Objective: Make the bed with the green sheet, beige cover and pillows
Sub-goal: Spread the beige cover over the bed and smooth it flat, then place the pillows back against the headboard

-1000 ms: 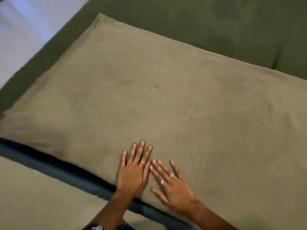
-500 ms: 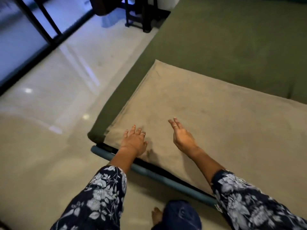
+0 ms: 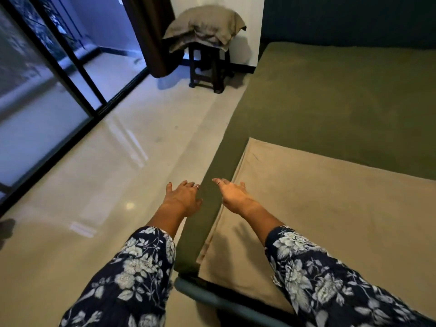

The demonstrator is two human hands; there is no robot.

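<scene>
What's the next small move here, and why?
Probably walk to the stool and pick up the pillows. The green sheet lies flat over the mattress and the beige cover is spread across the near end, while the pillows sit stacked off the bed. Both the left hand and right hand are open, holding nothing.

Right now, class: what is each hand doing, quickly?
Left hand: open, fingers spread, holding nothing.
Right hand: open, holding nothing, raised above the green sheet.
</scene>
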